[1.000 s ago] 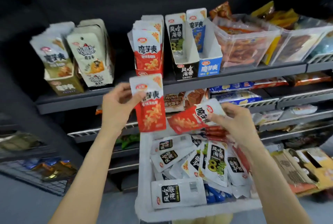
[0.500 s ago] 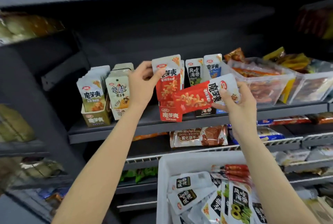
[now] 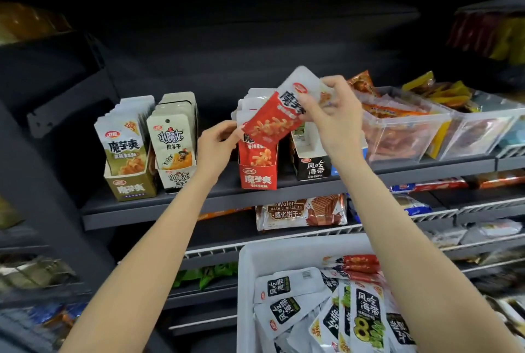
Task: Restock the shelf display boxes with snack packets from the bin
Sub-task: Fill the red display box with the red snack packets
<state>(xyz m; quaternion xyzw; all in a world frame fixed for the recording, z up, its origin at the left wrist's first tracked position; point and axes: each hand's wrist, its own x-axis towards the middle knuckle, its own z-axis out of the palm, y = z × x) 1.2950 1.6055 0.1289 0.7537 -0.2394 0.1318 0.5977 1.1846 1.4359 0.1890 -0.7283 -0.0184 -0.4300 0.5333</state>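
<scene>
Dark shelf (image 3: 159,207), red packet (image 3: 272,122) tilted, white top up-right, both hands pinching

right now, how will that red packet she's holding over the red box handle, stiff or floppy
The red packet looks flat and thin, so probably light and bendy. The right hand pinches its top while the left hand steadies its lower corner, suggesting it flops. Its glossy film may be slippery.
</scene>
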